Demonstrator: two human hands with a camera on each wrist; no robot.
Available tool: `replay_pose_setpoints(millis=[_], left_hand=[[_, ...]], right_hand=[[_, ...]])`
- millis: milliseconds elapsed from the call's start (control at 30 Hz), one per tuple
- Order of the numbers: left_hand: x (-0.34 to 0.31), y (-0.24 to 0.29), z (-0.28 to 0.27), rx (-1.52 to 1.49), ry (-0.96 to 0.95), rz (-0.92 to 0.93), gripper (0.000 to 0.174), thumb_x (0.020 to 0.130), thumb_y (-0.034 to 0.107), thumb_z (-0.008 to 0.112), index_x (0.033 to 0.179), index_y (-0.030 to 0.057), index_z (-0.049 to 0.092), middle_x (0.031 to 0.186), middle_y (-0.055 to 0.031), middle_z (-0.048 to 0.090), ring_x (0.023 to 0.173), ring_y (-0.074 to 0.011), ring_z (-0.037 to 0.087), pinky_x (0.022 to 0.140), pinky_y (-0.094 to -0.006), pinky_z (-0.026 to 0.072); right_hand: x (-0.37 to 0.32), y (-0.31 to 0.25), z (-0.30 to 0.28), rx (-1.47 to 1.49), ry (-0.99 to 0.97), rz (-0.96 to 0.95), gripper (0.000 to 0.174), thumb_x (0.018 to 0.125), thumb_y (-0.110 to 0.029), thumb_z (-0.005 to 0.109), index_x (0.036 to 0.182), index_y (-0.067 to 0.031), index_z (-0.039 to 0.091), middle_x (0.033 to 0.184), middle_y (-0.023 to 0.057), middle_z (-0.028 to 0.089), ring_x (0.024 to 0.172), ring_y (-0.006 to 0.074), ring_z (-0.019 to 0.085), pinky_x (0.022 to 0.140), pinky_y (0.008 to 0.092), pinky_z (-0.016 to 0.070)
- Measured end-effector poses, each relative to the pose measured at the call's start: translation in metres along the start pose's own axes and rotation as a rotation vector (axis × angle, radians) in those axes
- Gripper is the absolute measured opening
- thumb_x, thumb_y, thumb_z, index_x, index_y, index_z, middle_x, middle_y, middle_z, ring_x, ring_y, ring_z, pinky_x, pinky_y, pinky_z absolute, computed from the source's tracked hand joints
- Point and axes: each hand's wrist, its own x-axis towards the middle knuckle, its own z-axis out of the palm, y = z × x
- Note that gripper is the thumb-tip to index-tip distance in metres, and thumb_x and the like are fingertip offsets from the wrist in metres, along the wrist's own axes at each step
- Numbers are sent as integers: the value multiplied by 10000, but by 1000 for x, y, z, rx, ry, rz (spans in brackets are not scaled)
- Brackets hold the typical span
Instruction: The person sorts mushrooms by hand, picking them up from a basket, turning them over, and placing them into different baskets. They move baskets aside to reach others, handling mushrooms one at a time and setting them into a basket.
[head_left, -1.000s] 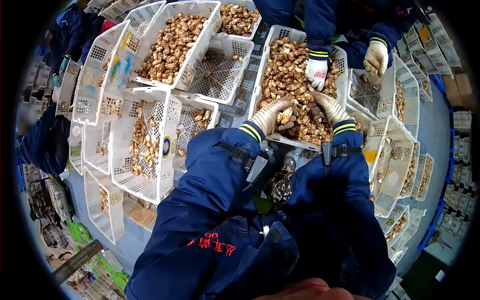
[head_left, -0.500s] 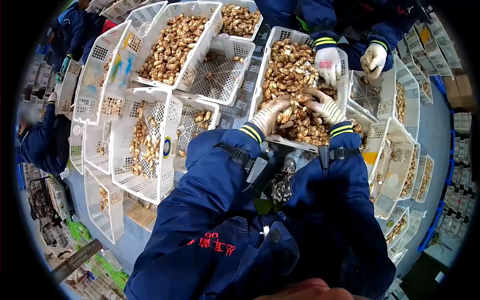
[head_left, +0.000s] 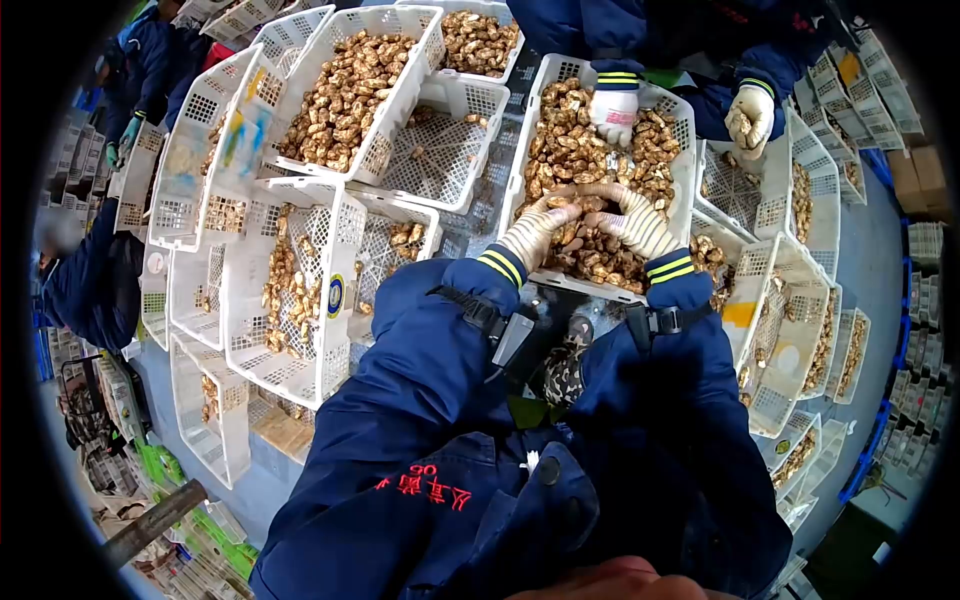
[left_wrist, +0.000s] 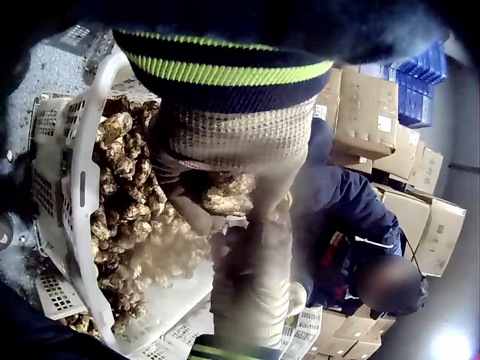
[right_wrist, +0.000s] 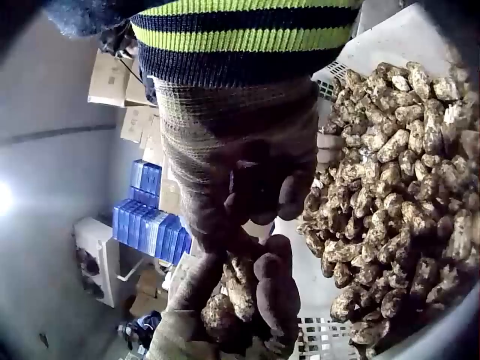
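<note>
Both hands wear striped knit gloves and meet low over a white crate heaped with stubby brown mushrooms. My left hand curls around a pair of mushrooms, which show between its fingers in the right wrist view. In the left wrist view, a pale mushroom lies within its palm. My right hand reaches across with bent fingers, its fingertips right at the left hand's mushrooms. Dark shadow hides the inside of its curled fingers, so I cannot tell whether it grips one.
Across the crate, another person's gloved hand reaches onto the heap; their other glove is to its right. Mushroom-filled crates stand at left, more at right. A sparsely filled crate sits beside mine. Cardboard boxes are stacked behind.
My right hand has shifted slightly left and its fingers now meet my left hand, which has come up from the mushrooms. The other person's glove has moved from the crate's right side back onto the heap.
</note>
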Motion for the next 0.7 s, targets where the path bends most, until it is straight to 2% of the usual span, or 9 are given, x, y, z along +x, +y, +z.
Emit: replay_pose_setpoints(millis=[100,133,267,400,500,533,633,667,700], left_hand=[[2,-2,-2,-14,-28,24,468,832,179,706,1245,116,495,1154,-84,576,1005,-208,574,760,-366,530],[4,-3,-3,-21,-31,35,463,834,178,704,1244,122,496,1149,-80,577,997,-203,575,755,-366,530],[0,0,-1,-35,-18,27,451,840,171,698,1244,151,496,1130,-66,580,958,-185,581,729,-364,533],[-7,5,4,-59,1,7,450,843,165,695,1245,164,493,1115,-59,582,926,-177,584,702,-356,535],[-3,4,2,-17,-13,6,456,842,163,695,1248,171,488,1109,-54,584,911,-175,585,689,-348,537],[-3,3,1,-19,-16,2,468,838,163,698,1255,162,486,1117,-60,583,923,-181,584,706,-352,533],[0,-1,-1,34,14,12,512,823,168,710,1277,131,477,1144,-80,581,970,-206,577,772,-362,513],[2,-4,-1,91,48,34,533,817,174,715,1287,117,471,1157,-89,580,993,-218,572,805,-366,500],[4,-6,-2,147,83,59,554,810,180,720,1297,103,465,1169,-99,578,1015,-230,567,838,-370,488]], right_hand=[[-1,9,2,-130,83,-109,457,832,-175,673,1253,-37,559,1236,81,571,1158,203,513,1016,331,378],[-1,14,3,-77,71,-116,446,843,-162,654,1261,-44,555,1260,84,559,1184,211,499,1024,337,373],[-7,-5,8,83,73,-6,467,851,-172,648,1284,-38,534,1292,90,541,1202,201,492,1027,324,373],[-4,5,12,56,132,-16,469,864,-187,647,1290,-31,524,1263,88,564,1196,186,493,1020,320,378],[-3,7,9,-33,71,-57,498,859,-221,664,1295,-29,517,1247,92,573,1196,185,491,1018,320,379],[-2,16,9,72,78,-22,505,862,-256,672,1289,-33,520,1241,91,575,1159,175,514,998,315,396],[0,22,3,141,152,72,491,871,-274,668,1279,-39,529,1206,76,598,1096,157,547,964,300,420],[4,25,5,80,274,-61,470,881,-267,657,1267,-30,533,1159,80,622,1030,142,575,908,284,456],[7,22,7,226,334,-2,476,884,-284,647,1259,-13,531,1122,106,635,1000,158,591,879,291,475]])
